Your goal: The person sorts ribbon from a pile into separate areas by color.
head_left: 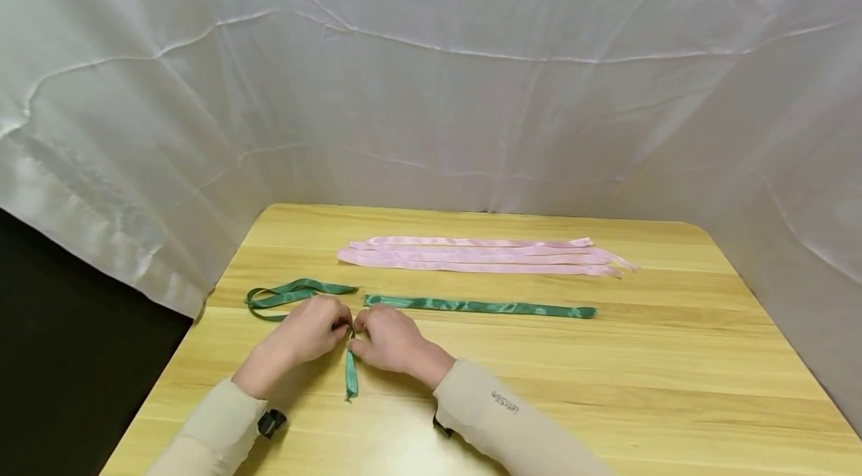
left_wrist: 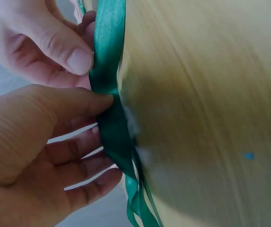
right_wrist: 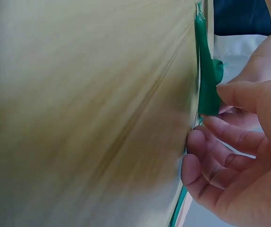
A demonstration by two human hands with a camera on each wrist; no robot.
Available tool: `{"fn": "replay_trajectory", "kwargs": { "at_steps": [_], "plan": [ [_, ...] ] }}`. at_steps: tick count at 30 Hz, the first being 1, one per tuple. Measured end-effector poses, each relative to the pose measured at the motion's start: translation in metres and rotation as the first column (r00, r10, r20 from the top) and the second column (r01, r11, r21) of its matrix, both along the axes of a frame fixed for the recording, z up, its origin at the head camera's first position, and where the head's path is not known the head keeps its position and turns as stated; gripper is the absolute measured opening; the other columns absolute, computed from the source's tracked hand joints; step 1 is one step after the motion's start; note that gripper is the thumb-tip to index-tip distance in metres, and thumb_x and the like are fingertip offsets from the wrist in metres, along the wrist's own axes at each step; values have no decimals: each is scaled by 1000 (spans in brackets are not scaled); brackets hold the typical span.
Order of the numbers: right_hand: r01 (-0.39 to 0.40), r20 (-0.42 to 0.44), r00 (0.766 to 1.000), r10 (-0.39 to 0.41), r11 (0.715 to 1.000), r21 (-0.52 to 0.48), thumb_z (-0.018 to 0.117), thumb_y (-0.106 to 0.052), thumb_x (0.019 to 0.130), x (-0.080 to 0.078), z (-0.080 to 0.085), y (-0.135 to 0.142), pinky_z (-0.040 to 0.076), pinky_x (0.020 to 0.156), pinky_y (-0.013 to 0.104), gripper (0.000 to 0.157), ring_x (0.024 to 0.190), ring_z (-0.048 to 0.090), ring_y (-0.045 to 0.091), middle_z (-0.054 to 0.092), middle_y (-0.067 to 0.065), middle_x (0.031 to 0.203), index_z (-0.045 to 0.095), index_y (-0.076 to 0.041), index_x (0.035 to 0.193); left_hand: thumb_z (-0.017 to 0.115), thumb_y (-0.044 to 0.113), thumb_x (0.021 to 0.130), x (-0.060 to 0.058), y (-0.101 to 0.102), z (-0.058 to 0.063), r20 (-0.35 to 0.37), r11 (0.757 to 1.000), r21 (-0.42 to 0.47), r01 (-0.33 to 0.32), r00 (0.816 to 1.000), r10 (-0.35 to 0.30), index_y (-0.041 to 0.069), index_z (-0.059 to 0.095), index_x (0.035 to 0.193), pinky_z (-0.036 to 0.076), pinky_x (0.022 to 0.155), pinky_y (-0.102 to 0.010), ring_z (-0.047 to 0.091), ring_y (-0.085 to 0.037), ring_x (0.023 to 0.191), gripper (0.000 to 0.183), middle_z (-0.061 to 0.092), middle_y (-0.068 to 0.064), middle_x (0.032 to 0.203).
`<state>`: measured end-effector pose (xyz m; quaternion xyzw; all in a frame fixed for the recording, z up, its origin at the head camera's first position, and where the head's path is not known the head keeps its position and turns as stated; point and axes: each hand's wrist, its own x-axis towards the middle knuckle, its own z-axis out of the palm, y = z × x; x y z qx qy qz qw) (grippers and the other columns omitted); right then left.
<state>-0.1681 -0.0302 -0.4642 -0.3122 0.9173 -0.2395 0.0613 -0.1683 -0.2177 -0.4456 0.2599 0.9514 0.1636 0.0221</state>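
Observation:
Both hands work close together on a green satin ribbon (head_left: 351, 377) whose short end points toward the person on the table. My left hand (head_left: 311, 328) pinches it; in the left wrist view the thumb presses the ribbon (left_wrist: 109, 52) against the curled fingers. My right hand (head_left: 392, 341) holds the ribbon nearer its short end, the thumb lying against the green fabric (right_wrist: 210, 94) in the right wrist view. A looped length of green ribbon (head_left: 272, 301) lies beyond the left hand; whether it joins the held piece is hidden by that hand.
One green ribbon (head_left: 481, 306) lies straight, left to right, just beyond the right hand. Several pink ribbons (head_left: 471, 257) lie side by side farther back. The wooden table (head_left: 640, 364) has a white cloth (head_left: 431, 109) hanging behind it.

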Motion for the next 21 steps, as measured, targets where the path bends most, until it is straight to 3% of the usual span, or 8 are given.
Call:
{"fn": "replay_trajectory", "kwargs": {
  "at_steps": [9, 15, 21],
  "plan": [
    [43, 23, 999, -42, 999, -14, 77, -41, 97, 0, 0, -2, 34, 55, 19, 26, 64, 43, 5, 53, -9, 72, 70, -20, 84, 73, 6, 94, 0, 2, 3, -2, 999, 45, -15, 1000, 15, 15, 74, 82, 44, 63, -25, 49, -5, 66, 14, 63, 8, 72],
    [62, 37, 998, -59, 995, -75, 67, -16, 99, -2, 2, 2, 29, 53, 20, 27, 58, 36, 7, 46, -6, 68, 60, -17, 73, 72, 7, 96, -1, 3, 1, -30, 998, 46, -35, 999, 37, 12, 76, 87, 44, 62, -26, 48, -5, 64, 11, 65, 7, 73],
    [91, 49, 995, -85, 985, -146, 64, -10, 100, -8, 4, 15, 34, 55, 20, 16, 55, 38, 6, 57, -5, 69, 72, -12, 85, 71, 13, 100, -2, -1, 0, -37, 995, 79, -56, 998, 59, 12, 76, 90, 41, 59, -23, 46, -4, 60, 12, 61, 10, 71]
  ]
}}
